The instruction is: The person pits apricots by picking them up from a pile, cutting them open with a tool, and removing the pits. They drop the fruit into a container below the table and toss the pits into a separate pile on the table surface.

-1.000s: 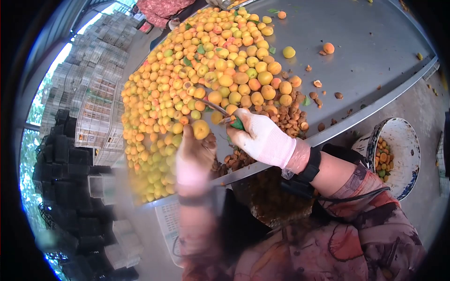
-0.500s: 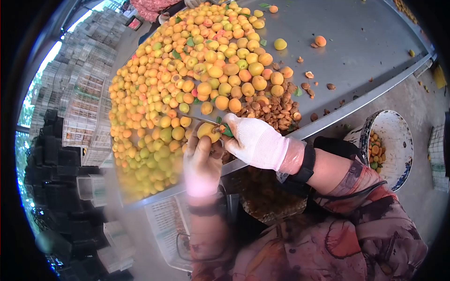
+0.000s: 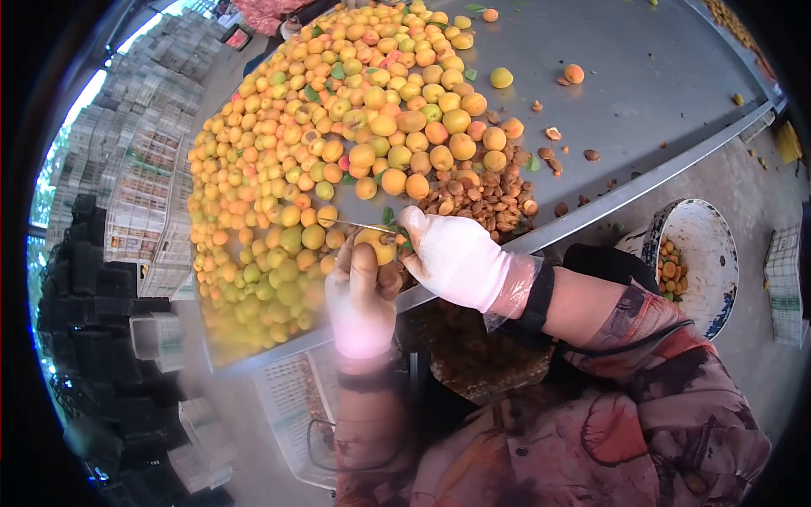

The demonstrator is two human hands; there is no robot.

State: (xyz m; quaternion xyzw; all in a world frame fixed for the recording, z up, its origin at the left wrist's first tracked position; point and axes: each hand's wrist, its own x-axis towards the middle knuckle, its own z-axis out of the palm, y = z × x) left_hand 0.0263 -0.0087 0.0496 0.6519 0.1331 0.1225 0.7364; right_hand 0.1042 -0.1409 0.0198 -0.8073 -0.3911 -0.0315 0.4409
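Note:
My left hand (image 3: 361,308), in a whitish glove, is closed around a yellow apricot (image 3: 377,243) above the table's near edge. My right hand (image 3: 463,260), gloved too, grips a small knife (image 3: 356,225); its thin blade points left over the apricot, and a bit of green handle shows by the fingers. A brown pit seems to show at the apricot's right side, though the fingers partly hide it. Just beyond my right hand lies a heap of brown apricot pits (image 3: 481,198). A large pile of whole apricots (image 3: 321,127) spreads past both hands.
The metal table (image 3: 608,110) has a raised rim and carries a few loose apricots and pits. At right stands a white bucket (image 3: 714,270) with apricot pieces inside. Below the rim are a white crate (image 3: 291,406) and a dark container (image 3: 490,372). Stacked crates (image 3: 139,203) line the left.
The knife blade now shows extended leftward across the apricot, where before it was mostly hidden. Both hands stay close together; the whole view has shifted slightly.

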